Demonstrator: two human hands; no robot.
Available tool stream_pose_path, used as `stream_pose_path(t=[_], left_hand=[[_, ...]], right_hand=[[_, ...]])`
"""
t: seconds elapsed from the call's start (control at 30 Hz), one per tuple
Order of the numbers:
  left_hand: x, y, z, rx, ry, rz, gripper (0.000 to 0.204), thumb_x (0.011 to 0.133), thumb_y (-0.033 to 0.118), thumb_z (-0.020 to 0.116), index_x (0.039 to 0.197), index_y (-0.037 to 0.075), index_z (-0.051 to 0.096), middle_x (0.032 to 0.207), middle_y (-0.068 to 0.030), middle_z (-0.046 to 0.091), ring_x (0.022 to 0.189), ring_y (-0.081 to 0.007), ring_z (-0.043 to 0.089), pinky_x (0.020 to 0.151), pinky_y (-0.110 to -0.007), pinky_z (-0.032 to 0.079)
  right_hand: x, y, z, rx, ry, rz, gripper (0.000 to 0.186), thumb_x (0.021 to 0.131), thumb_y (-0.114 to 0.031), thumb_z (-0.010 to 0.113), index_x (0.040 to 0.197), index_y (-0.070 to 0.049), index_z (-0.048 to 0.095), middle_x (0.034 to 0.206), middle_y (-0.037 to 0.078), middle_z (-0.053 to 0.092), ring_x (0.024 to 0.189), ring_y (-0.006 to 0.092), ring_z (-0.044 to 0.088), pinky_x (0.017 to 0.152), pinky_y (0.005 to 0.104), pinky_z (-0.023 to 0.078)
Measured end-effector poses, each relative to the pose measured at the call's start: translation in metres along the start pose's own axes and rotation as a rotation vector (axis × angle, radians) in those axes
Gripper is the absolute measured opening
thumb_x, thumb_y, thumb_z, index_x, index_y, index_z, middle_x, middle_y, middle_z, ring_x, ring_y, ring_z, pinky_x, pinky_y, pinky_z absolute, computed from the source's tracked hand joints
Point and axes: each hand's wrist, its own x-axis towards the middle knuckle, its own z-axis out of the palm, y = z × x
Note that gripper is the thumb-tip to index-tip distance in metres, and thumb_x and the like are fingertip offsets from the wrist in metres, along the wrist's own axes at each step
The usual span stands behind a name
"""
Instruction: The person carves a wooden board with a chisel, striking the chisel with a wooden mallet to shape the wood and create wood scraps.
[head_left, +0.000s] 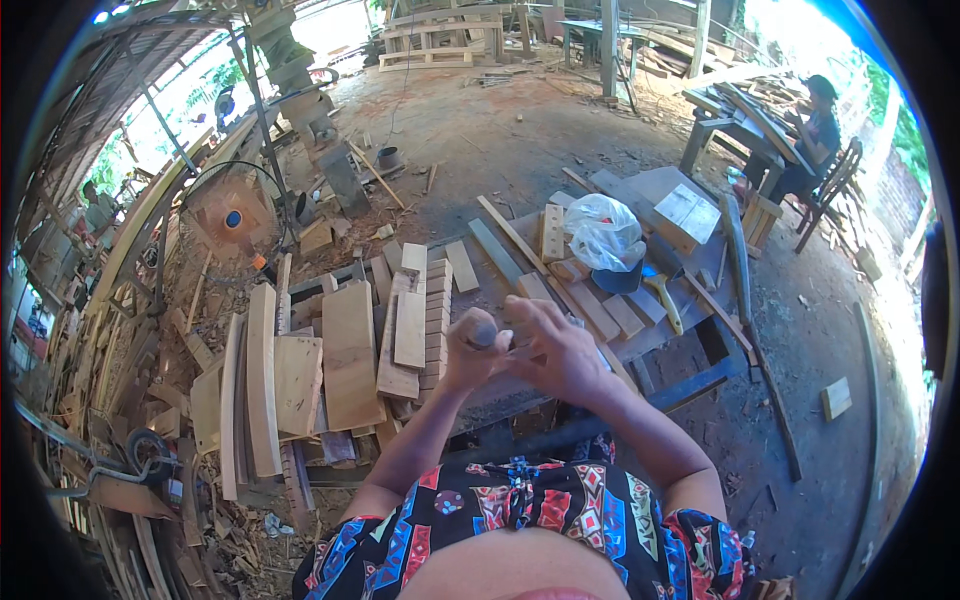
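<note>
In front of my chest, my left hand is closed around something with a round, dark grey end; the rest of it is hidden in my fist, so I cannot make out its kind. Close beside it on the right is my right hand, its fingers apart and bent toward the left hand. I see nothing plainly held in it. Below both hands is a cluttered workbench. Left of my hands lie a slotted wooden strip, a small pale board and a wider plank.
On the bench's right side lie a clear plastic bag, a brush with a yellow handle and a pale box. A round wire guard stands at left. A person sits at another table at far right. Wood scraps litter the floor.
</note>
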Motion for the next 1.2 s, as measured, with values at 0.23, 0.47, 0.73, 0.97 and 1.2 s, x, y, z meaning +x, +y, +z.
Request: stream_pose_path(t=[0.23,0.47,0.73,0.97,1.2], left_hand=[[-0.008,0.0,0.002,0.049,-0.079,0.151,0.021,0.072,-0.001,0.068,0.071,0.008,0.049,0.068,0.0015,0.05,0.062,-0.0056,0.046,0.053,-0.024,0.039],[0.003,-0.002,-0.007,-0.049,0.021,0.073,0.023,0.074,-0.003,0.068,0.072,0.008,0.048,0.066,0.002,0.051,0.059,-0.0048,0.048,0.054,-0.022,0.04],[0.0,-0.003,-0.013,-0.063,0.05,0.097,0.022,0.074,-0.002,0.068,0.072,0.009,0.049,0.063,0.0032,0.05,0.056,-0.0039,0.047,0.051,-0.021,0.04],[0.019,-0.019,-0.035,-0.396,0.244,-0.053,0.018,0.072,0.0,0.065,0.075,0.006,0.048,0.065,-0.0032,0.051,0.052,-0.0116,0.053,0.05,-0.026,0.047],[0.029,-0.025,-0.042,-0.539,0.269,0.042,0.02,0.073,-0.001,0.065,0.074,0.006,0.046,0.063,-0.0037,0.051,0.05,-0.0138,0.054,0.05,-0.027,0.046]], right_hand=[[-0.028,0.059,0.03,-0.184,0.207,-0.101,0.066,0.068,-0.021,0.077,0.125,-0.005,0.048,0.116,0.016,0.057,0.097,0.0303,0.061,0.079,0.0387,0.051],[-0.06,0.118,0.053,-0.469,-0.018,0.34,0.074,0.066,-0.023,0.075,0.13,-0.012,0.041,0.116,0.019,0.049,0.11,0.0376,0.047,0.091,0.0455,0.041],[-0.059,0.12,0.058,-0.35,-0.05,0.495,0.07,0.068,-0.011,0.067,0.129,-0.015,0.035,0.11,0.021,0.049,0.096,0.0425,0.057,0.078,0.049,0.047],[-0.051,0.132,0.064,-0.341,-0.017,0.504,0.067,0.064,-0.005,0.057,0.127,-0.014,0.034,0.108,0.022,0.049,0.094,0.0438,0.056,0.077,0.0509,0.046],[-0.046,0.135,0.07,-0.374,0.025,0.438,0.067,0.064,-0.007,0.06,0.126,-0.013,0.035,0.105,0.022,0.05,0.093,0.0433,0.057,0.076,0.0511,0.048]])
